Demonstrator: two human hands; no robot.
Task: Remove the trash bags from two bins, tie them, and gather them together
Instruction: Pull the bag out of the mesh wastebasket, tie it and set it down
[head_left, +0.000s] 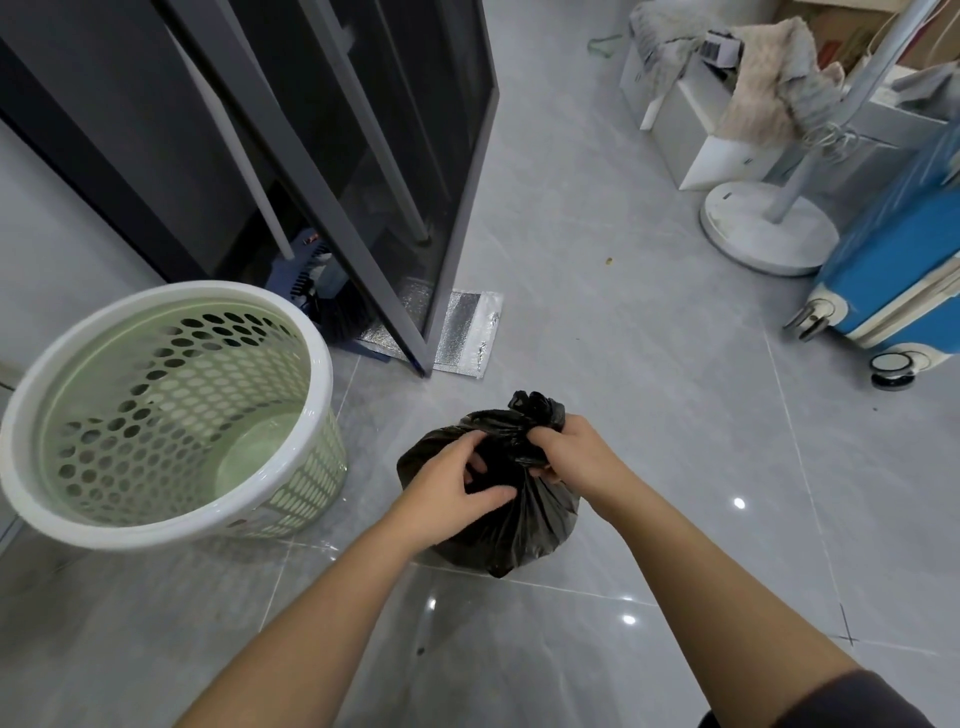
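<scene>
1. Two bare arms, reaching in from the bottom edge.
2. One left hand (457, 488), fingers curled, pinching loose plastic at the top of the bag.
3. One right hand (576, 452), clenched tight round the bunched neck of the bag, with a small tuft poking out above the fist.
4. One black trash bag (519, 530), thin, shiny and crinkly, round and full, sitting on the floor between both hands, near the bin on its right.
5. One floor (675, 467) of big grey tiles, smooth and glossy.
6. One round bin (171, 374), with pale green plastic walls full of oval holes and a thick white rim.
7. One flat silver pouch (467, 332), bumpy like foil, lying at the foot of the door.
8. One tall door (457, 208), dark glass in a grey metal frame.
9. One white stand (769, 228) with a round flat base, and just beside it one blue suitcase (893, 260), hard and smooth, on little wheels.
10. One fuzzy beige cloth (769, 88), draped over white boxes far back.
</scene>
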